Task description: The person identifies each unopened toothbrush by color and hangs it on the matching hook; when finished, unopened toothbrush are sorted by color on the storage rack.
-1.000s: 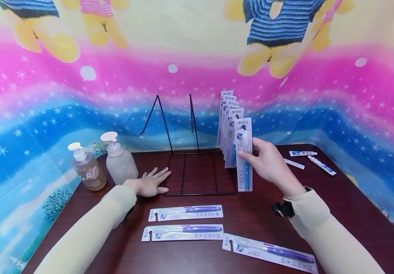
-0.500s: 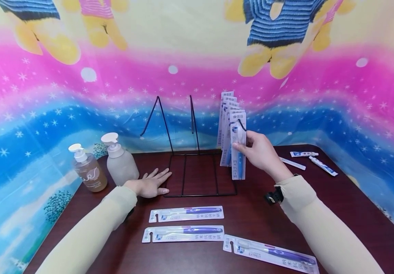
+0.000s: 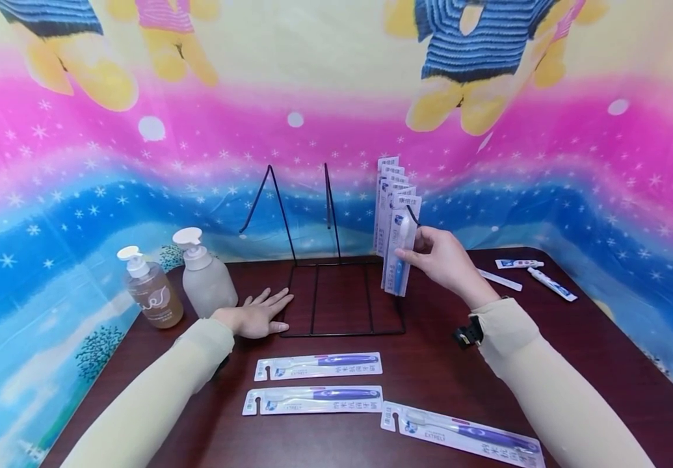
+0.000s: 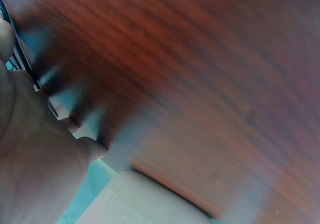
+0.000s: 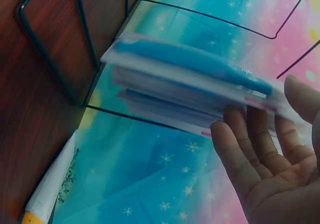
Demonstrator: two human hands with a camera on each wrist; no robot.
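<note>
My right hand (image 3: 444, 260) pinches a packaged blue-handled toothbrush (image 3: 396, 276), thumb on its front and fingers behind. The black hook tip of a wire rack (image 3: 342, 335) shows at the pack's top. Several more toothbrush packs (image 3: 383, 214) hang in a row behind it on the same hook. In the right wrist view the held toothbrush (image 5: 185, 64) is slightly blurred, with the other packs right behind it. My left hand (image 3: 257, 315) rests flat on the table with spread fingers, fingertips at the left side of the rack's base.
Three purple-handled toothbrush packs (image 3: 318, 400) lie in front of the rack. Two pump bottles (image 3: 207, 283) stand left, one right beside my left hand. Two small toothpaste tubes (image 3: 551, 283) and a white strip (image 3: 500, 279) lie at right. A patterned cloth (image 3: 576, 169) hangs behind the table.
My right hand has brought the toothbrush pack left and back onto the hook, towards the hanging row. Its lower end now swings back and left. The left hand stays put.
</note>
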